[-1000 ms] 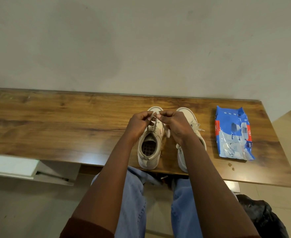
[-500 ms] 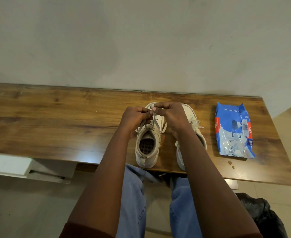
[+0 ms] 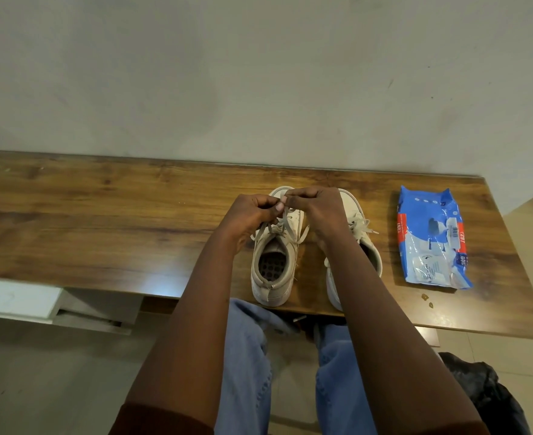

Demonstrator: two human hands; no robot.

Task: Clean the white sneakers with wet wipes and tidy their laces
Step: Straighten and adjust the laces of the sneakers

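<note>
Two white sneakers stand side by side on the wooden table (image 3: 101, 221), toes toward the wall. The left sneaker (image 3: 271, 271) shows its open mouth and loose laces (image 3: 285, 222). My left hand (image 3: 249, 215) and my right hand (image 3: 318, 208) meet above its toe, each pinching a lace end, with the laces pulled up taut. My right forearm hides much of the right sneaker (image 3: 367, 243), whose laces look tied in a bow. A blue pack of wet wipes (image 3: 431, 240) lies flat to the right of the shoes.
A plain grey wall rises right behind the table. Small crumbs (image 3: 426, 299) lie near the table's front right edge. A white shelf (image 3: 17, 301) sits low at the left, and a dark bag (image 3: 485, 394) rests on the floor at the right. My knees in blue jeans are under the front edge.
Both hands have stayed above the left sneaker's toe, shifting slightly away from me while working the lace ends together. The sneakers and wipes pack have not moved.
</note>
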